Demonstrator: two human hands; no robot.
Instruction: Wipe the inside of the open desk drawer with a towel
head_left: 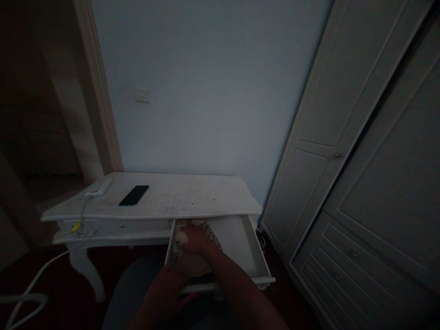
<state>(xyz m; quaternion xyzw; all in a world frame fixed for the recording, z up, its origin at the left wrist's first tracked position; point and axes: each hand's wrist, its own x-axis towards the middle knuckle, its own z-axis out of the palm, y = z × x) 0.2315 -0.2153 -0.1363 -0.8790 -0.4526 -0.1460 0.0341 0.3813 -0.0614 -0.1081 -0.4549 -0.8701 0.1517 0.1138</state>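
Note:
A white desk stands against the wall with its right drawer pulled out. My right hand reaches into the drawer's left part, fingers curled on a light patterned cloth and a pale bundle lying there. My left hand rests at the drawer's front edge, near the bundle; its fingers are dark and hard to make out. The scene is dim.
A black phone lies on the desk top. A white power strip sits at the left edge, its cable trailing to the floor. A tall white wardrobe stands close on the right. A doorway opens at the left.

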